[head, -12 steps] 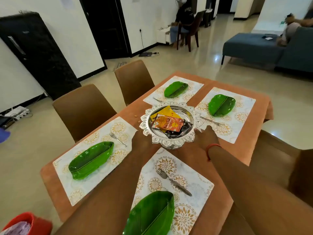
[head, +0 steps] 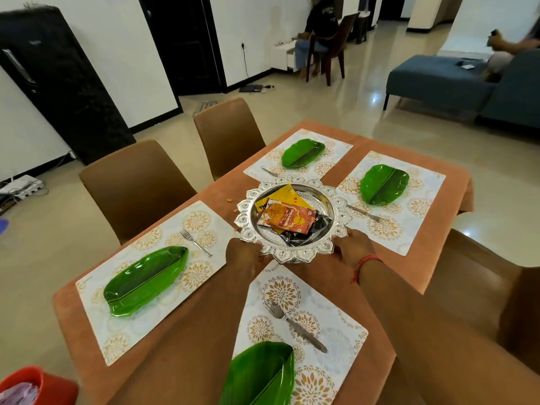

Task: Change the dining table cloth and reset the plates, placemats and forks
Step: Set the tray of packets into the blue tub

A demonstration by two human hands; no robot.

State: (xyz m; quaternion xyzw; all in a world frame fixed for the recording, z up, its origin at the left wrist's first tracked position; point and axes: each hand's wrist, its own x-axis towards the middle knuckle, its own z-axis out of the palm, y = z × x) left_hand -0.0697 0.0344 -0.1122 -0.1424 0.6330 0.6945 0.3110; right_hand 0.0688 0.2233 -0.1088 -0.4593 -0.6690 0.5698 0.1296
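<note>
The left hand and the right hand each curl around the near rim of the silver tray at the centre of the frame, which holds a few snack packets. Whether the tray rests on the desk or hangs just above it cannot be told. The step looks like handling the centrepiece, and doing it well probably means keeping the tray level so the packets stay in, and keeping its edge off the forks.

At lower left a red bin sits beside the desk. The orange cloth covers the desk; on it lie four patterned placemats, each carrying a green leaf-shaped plate and a fork: the left placemat with its plate, the near one at bottom centre, and two at upper right. Two brown chairs stand along the left side. A black cabinet fills the upper left, a seated person is at top centre, and a blue sofa is at upper right.
</note>
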